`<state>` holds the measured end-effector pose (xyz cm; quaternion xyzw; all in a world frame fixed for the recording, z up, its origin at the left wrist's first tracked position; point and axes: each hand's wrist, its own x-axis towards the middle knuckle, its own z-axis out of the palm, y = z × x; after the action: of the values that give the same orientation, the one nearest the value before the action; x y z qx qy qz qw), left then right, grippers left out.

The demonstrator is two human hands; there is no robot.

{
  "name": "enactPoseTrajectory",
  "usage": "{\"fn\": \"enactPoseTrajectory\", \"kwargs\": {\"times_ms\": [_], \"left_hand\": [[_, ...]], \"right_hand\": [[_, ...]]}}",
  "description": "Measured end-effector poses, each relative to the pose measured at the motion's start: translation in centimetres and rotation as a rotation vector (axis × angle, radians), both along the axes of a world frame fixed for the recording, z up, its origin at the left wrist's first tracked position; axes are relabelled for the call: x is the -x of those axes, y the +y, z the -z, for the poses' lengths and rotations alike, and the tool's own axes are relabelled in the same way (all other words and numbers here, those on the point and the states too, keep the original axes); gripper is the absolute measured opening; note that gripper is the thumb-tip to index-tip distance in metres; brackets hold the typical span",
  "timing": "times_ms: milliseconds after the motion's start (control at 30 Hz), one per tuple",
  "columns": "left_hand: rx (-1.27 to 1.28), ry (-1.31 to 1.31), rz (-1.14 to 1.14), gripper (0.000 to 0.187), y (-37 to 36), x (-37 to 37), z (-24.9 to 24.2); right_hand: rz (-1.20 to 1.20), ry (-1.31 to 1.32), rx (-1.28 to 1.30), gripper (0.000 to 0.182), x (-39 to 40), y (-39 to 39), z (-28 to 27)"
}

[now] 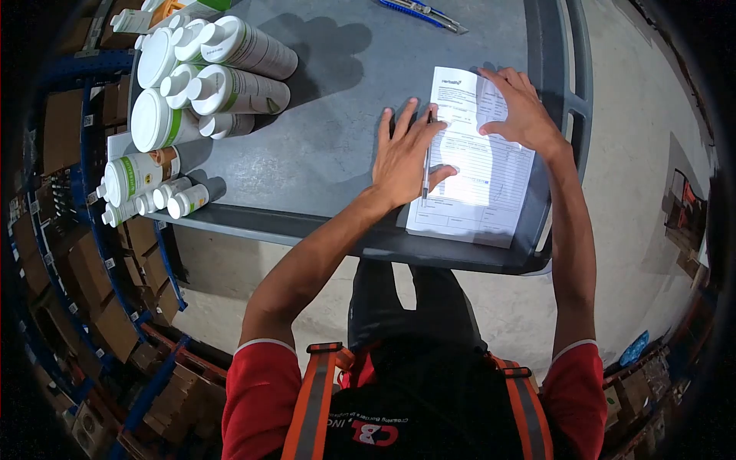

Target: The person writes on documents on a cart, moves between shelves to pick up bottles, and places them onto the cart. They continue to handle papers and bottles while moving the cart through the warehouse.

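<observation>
Sharing cart (322, 165) w/ paper (469, 207): btls (249, 90), cutter (420, 13)

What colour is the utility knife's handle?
The utility knife's handle is blue and grey, best seen in the head view.

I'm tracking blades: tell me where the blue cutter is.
In the head view, the blue cutter lies at the top, right of centre, on the gray cart, beyond the paper sheets.

Left of the papers (469, 218), my left hand (403, 159) could slide across the cart (322, 146) — until the white bottles (249, 90) block it; beyond the papers, the blue knife (422, 12) obstructs.
</observation>
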<state>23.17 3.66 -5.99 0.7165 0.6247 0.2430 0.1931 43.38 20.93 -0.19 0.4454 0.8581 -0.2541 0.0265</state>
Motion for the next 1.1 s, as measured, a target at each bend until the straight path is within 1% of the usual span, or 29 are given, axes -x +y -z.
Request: {"fn": "enactPoseTrajectory", "kwargs": {"times_ms": [100,200,300,400,500,600,700,800,933,1033,1100], "left_hand": [[0.028,-0.037,0.035,0.074,0.0,0.2,0.0],[0.036,-0.056,0.069,0.069,0.2,0.1,-0.1],[0.04,-0.085,0.073,0.065,0.1,0.1,-0.5],[0.019,-0.125,0.077,0.062,0.2,0.0,-0.5],[0.03,-0.152,0.082,0.059,0.2,0.1,-0.3],[0.05,-0.162,0.079,0.056,0.2,0.0,-0.4],[0.039,-0.179,0.084,0.055,0.1,0.1,-0.3],[0.01,-0.227,0.073,0.056,0.2,0.3,-0.1],[-0.05,-0.348,-0.029,0.057,0.3,0.2,0.3],[-0.026,-0.294,0.015,0.057,0.2,0.2,0.3],[-0.028,-0.313,0.007,0.058,0.2,0.1,0.3]], "right_hand": [[-0.02,-0.032,0.014,0.099,0.2,0.5,0.2],[-0.106,-0.048,0.006,0.097,0.2,0.5,-0.1],[-0.112,0.049,-0.064,0.096,0.7,-0.5,0.8],[-0.075,0.1,-0.05,0.094,1.7,-0.3,0.7],[-0.123,0.064,-0.032,0.093,2.4,1.1,0.9],[-0.078,0.012,0.054,0.095,3.3,1.3,-0.1],[-0.071,-0.052,0.064,0.094,3.6,1.0,-0.3],[-0.067,0.089,0.104,0.088,2.9,1.4,0.8],[-0.12,0.021,-0.048,0.088,2.6,0.0,0.3],[-0.146,-0.027,-0.18,0.086,2.2,-1.1,0.2],[-0.165,-0.048,-0.26,0.083,1.9,-1.4,0.4]]}}
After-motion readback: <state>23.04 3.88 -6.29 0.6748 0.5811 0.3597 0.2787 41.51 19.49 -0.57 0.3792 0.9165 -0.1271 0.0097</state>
